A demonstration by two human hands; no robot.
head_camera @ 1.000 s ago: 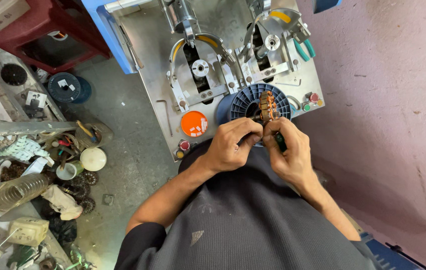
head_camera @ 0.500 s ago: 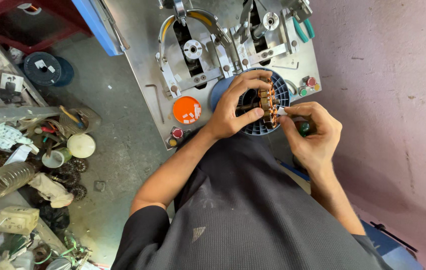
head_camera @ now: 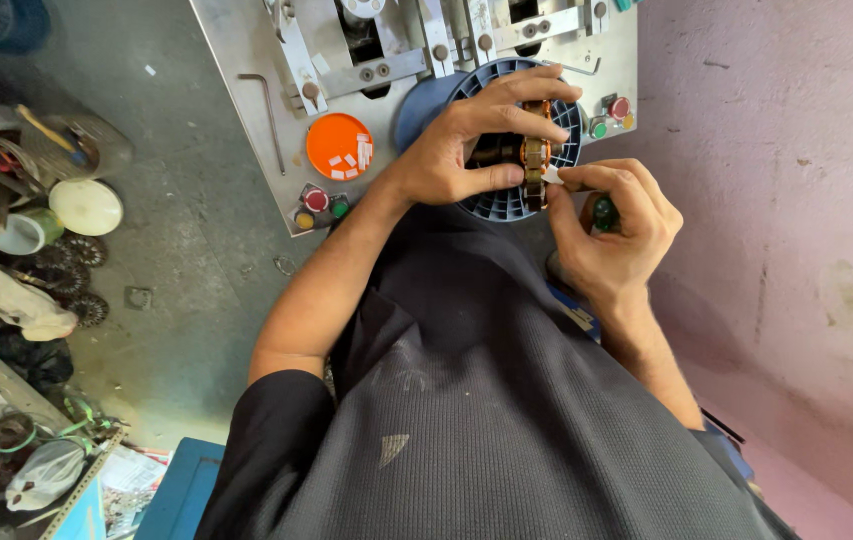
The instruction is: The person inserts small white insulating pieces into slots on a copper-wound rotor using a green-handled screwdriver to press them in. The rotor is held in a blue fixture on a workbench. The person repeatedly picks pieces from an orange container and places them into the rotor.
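Holding a small copper-wound stator core [head_camera: 528, 152] upright between thumb and fingers of the left hand [head_camera: 461, 150], closed firmly around it, just above a dark blue ribbed plastic basket [head_camera: 566, 125] at the near edge of a grey metal machine plate [head_camera: 246, 130]. Pinching a small white slip [head_camera: 553, 175] against the core's edge with the right hand [head_camera: 611, 225], thumb and forefinger closed on it while the other fingers curl round a green-handled tool [head_camera: 603, 212]. Judging from this, best done by keeping the core steady and square to the eye, feeding the slip straight into its slot without bending it, and pressing lightly to spare the windings; whether the slip is already seated cannot be told. Behind the hands, on the plate: two clamp-like fixtures, an orange round lid [head_camera: 339, 146] carrying white scraps, a row of red, green and yellow push buttons [head_camera: 318, 205], and an L-shaped hex key [head_camera: 268, 105]. To the left, a grey concrete floor [head_camera: 176, 270] crowded with clutter: a white cup [head_camera: 24, 232], a cream lid [head_camera: 85, 206], black toothed rings, plastic bags. To the right, a bare pink wall [head_camera: 796, 200].
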